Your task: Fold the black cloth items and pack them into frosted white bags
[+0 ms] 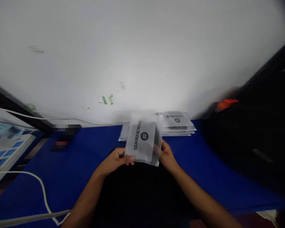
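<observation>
**Inspector:** What risks did you log at this moment?

**Assessor:** In my judgement, the main one was slippage. The frosted pouch (143, 139) looked to be several slick bags held together, gripped only along the lower edge, so one could have slid out and dropped onto the dark cloth (137, 186) beneath. A second concern was the white cable (41, 186) lying across the blue table (216, 164) near the left forearm; a sweeping elbow could have snagged it.

**Inspector:** And the hands themselves?

**Assessor:** The left hand (116, 161) was closed narrowly on the pouch's lower left corner, thumb on the front face. The right hand (167, 156) held the lower right edge; its fingers were mostly hidden behind the plastic, so I could not tell how firmly it was closed.

**Inspector:** Position of the pouch?

**Assessor:** Raised upright between both hands, above the cloth, logo sideways. It stood in front of a stack of similar pouches (178, 123) lying against the wall (142, 47), apart from them.
</observation>
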The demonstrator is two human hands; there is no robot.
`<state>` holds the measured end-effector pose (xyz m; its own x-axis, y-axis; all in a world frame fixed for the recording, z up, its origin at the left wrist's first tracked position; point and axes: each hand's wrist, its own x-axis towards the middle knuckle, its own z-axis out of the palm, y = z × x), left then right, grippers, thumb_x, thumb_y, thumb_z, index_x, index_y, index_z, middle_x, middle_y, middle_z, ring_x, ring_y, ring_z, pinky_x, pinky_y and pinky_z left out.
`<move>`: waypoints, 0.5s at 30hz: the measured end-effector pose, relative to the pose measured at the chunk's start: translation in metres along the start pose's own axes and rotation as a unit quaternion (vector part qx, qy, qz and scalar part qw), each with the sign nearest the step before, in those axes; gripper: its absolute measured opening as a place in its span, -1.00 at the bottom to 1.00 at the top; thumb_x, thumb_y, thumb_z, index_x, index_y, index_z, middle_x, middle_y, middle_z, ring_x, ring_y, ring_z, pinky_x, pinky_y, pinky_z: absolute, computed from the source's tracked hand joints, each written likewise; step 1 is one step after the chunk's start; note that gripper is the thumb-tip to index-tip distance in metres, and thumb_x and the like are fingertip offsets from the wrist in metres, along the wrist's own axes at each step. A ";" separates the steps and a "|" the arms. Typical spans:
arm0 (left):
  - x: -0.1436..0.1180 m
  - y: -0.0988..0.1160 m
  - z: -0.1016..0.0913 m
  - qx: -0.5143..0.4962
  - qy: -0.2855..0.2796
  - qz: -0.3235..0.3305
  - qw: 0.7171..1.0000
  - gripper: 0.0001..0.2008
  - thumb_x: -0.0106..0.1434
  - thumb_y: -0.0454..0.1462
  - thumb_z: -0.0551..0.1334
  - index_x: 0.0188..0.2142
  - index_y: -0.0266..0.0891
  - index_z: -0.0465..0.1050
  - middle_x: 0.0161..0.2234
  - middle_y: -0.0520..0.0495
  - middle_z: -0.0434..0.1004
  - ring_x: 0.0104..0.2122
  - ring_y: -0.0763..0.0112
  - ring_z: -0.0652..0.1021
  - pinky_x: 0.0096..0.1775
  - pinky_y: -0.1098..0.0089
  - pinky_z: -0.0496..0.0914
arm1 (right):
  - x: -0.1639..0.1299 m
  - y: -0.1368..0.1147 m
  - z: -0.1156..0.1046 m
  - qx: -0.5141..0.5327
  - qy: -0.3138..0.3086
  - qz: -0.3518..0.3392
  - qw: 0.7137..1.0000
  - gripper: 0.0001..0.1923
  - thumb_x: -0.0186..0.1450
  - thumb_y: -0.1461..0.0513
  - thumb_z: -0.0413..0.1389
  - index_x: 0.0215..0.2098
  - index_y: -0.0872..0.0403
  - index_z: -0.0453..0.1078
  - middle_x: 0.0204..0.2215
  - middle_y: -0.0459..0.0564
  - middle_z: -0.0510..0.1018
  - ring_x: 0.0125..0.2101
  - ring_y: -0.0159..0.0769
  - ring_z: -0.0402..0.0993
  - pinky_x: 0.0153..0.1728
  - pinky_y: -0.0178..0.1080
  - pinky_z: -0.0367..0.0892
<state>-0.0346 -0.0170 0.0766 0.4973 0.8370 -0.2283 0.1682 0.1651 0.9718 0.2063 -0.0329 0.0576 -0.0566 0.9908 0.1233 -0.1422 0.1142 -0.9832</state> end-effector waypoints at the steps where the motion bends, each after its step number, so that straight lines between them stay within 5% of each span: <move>1: -0.001 0.001 -0.003 -0.005 0.010 -0.011 1.000 -0.69 0.13 -0.13 0.39 -0.22 -0.30 0.55 -0.37 -0.14 0.63 -0.37 0.28 0.60 -0.36 0.40 0.44 | 0.001 0.000 0.000 0.001 0.007 0.008 1.000 -0.57 0.23 -0.02 0.23 -0.03 0.02 0.41 -0.08 0.04 0.55 -0.06 -0.10 0.46 -0.03 -0.08 0.42; 3: 0.000 0.000 -0.011 -0.061 0.113 0.006 0.992 -0.72 0.13 -0.13 0.38 -0.30 -0.32 0.54 -0.46 -0.09 0.61 -0.48 0.35 0.58 -0.48 0.46 0.40 | 0.000 0.000 0.000 0.013 -0.010 0.039 0.999 -0.55 0.21 -0.02 0.25 -0.03 0.03 0.40 -0.15 0.01 0.55 -0.22 -0.17 0.51 -0.25 -0.16 0.51; 7: 0.007 -0.002 -0.021 -0.224 0.314 0.073 0.920 -0.67 0.09 -0.13 0.41 -0.23 -0.29 0.49 -0.39 -0.03 0.62 -0.47 0.40 0.57 -0.44 0.45 0.46 | -0.005 -0.002 0.005 0.058 -0.069 0.108 0.990 -0.52 0.19 -0.01 0.27 -0.02 0.04 0.38 -0.35 -0.10 0.50 -0.48 -0.36 0.45 -0.52 -0.28 0.50; 9: 0.008 -0.001 -0.018 -0.239 0.297 0.066 0.922 -0.60 0.12 -0.08 0.39 -0.15 -0.29 0.48 -0.28 -0.11 0.64 -0.38 0.32 0.61 -0.39 0.41 0.50 | -0.007 -0.001 0.008 0.070 -0.067 0.122 0.988 -0.52 0.19 0.00 0.27 -0.02 0.04 0.38 -0.36 -0.11 0.49 -0.49 -0.37 0.46 -0.51 -0.27 0.52; 13: 0.005 0.000 -0.005 -0.126 0.102 -0.041 0.986 -0.58 0.11 -0.05 0.40 -0.18 -0.32 0.48 -0.24 -0.23 0.63 -0.42 0.27 0.63 -0.49 0.41 0.47 | -0.004 0.004 0.010 0.084 -0.024 0.117 0.989 -0.50 0.16 0.01 0.28 -0.02 0.04 0.36 -0.28 -0.08 0.50 -0.42 -0.32 0.51 -0.49 -0.24 0.57; 15: 0.005 -0.003 -0.005 -0.068 0.088 -0.058 0.992 -0.63 0.11 -0.06 0.39 -0.25 -0.30 0.48 -0.31 -0.18 0.63 -0.53 0.38 0.59 -0.57 0.48 0.40 | -0.001 0.005 0.007 0.087 -0.008 0.123 0.989 -0.51 0.14 0.02 0.30 -0.05 0.05 0.38 -0.28 -0.07 0.51 -0.40 -0.31 0.51 -0.50 -0.24 0.57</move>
<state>-0.0370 -0.0103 0.0727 0.3240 0.8843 -0.3363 0.0933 0.3239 0.9415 0.1985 -0.0336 0.0540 -0.1264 0.9855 -0.1133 -0.2906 -0.1459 -0.9457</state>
